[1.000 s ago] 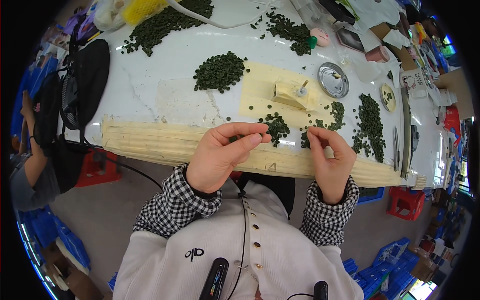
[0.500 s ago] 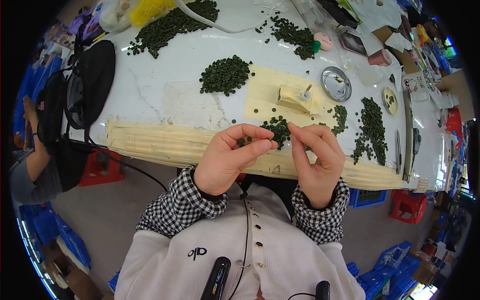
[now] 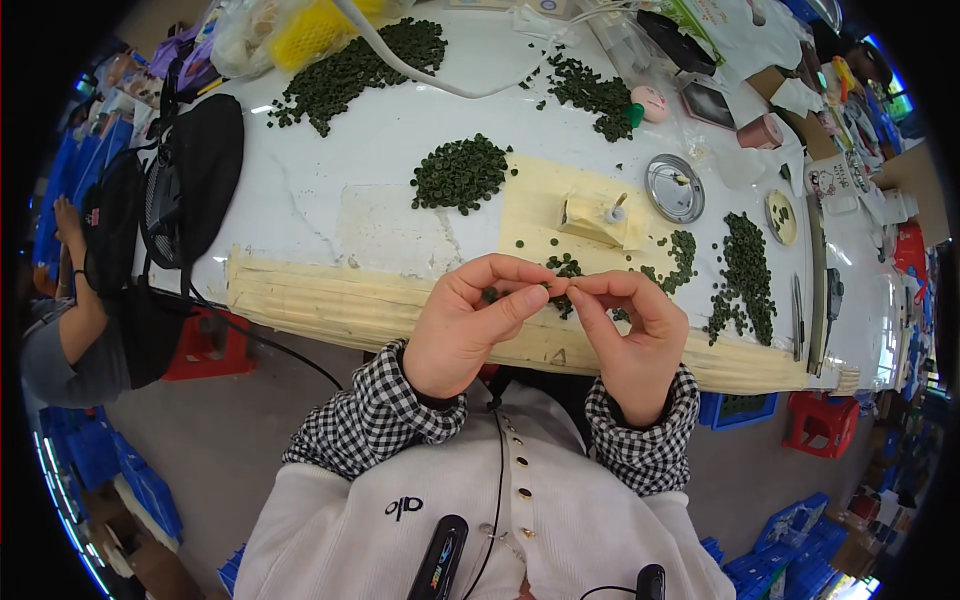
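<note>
My left hand (image 3: 465,325) is closed, thumb and forefinger pinched on what looks like a small dark green piece (image 3: 547,289). Another green piece (image 3: 489,295) shows in the gap behind its thumb. My right hand (image 3: 640,330) pinches too, its fingertips meeting those of the left; whatever lies between them is too small to make out. Just beyond my fingers is a loose little pile of dark green pieces (image 3: 563,268), partly hidden by the hands. A cream-coloured block (image 3: 592,218) with a short upright peg stands on a pale yellow sheet behind that pile.
Larger heaps of green pieces lie at the back (image 3: 365,70), middle (image 3: 460,172) and right (image 3: 745,275). A round metal lid (image 3: 675,188) and a small dish (image 3: 780,217) are on the right. A black bag (image 3: 205,180) hangs over the left side, near another person's arm (image 3: 85,290).
My right fingertips have moved left and now meet the left ones; before, a gap parted them. The view has shifted slightly, so the table sits lower in it.
</note>
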A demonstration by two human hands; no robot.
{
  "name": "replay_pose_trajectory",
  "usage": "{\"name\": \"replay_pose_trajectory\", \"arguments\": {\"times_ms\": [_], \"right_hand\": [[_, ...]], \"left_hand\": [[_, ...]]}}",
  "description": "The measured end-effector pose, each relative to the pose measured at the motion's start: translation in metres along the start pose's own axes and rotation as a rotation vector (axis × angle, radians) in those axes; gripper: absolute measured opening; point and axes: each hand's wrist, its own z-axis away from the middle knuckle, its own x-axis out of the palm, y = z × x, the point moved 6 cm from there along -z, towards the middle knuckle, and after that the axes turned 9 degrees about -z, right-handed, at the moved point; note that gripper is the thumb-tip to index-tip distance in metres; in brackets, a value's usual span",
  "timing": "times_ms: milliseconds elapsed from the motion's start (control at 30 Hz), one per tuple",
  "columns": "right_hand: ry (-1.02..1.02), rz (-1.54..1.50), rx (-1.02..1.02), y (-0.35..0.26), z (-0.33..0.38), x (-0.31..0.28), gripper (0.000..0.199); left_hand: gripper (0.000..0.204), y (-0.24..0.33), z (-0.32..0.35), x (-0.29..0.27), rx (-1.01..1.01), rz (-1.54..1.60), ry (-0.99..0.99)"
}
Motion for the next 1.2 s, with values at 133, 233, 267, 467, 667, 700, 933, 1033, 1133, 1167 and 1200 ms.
{"name": "replay_pose_trajectory", "arguments": {"times_ms": [133,233,267,467,667,700,933,1033,1133,1167,1200], "right_hand": [[-0.058,0.120,-0.126,-0.016,-0.003,0.005,0.013],[-0.051,0.204,-0.211,-0.023,-0.003,0.009,0.012],[-0.044,0.219,-0.212,-0.023,-0.002,0.009,0.012],[-0.033,0.226,-0.216,-0.023,0.000,0.007,0.014],[-0.056,0.278,-0.322,-0.027,0.003,0.012,0.016],[-0.058,0.283,-0.346,-0.028,0.003,0.014,0.016],[-0.082,0.255,-0.307,-0.020,0.000,0.013,0.015],[-0.093,0.230,-0.270,-0.017,0.000,0.013,0.015],[-0.106,0.208,-0.226,-0.014,-0.001,0.011,0.013],[-0.112,0.203,-0.202,-0.012,-0.002,0.010,0.012],[-0.116,0.199,-0.177,-0.010,-0.002,0.009,0.012]], "left_hand": [[0.017,-0.002,0.000,0.000,-0.009,-0.011,-0.014],[0.017,-0.001,-0.001,0.001,-0.012,0.021,-0.024],[0.017,-0.002,-0.001,-0.001,-0.012,0.015,-0.002],[0.018,-0.001,0.000,0.000,-0.010,0.011,0.005],[0.018,-0.003,0.000,0.000,-0.015,0.049,0.014],[0.018,-0.002,0.000,-0.001,-0.022,0.057,0.028],[0.018,-0.005,0.001,-0.003,-0.031,0.057,0.032],[0.018,-0.004,0.002,-0.003,-0.030,0.016,0.043],[0.017,-0.004,0.003,-0.004,-0.015,-0.054,0.066],[0.017,-0.003,0.003,-0.005,-0.004,-0.069,0.080],[0.018,0.000,0.003,-0.004,0.008,-0.085,0.093]]}}
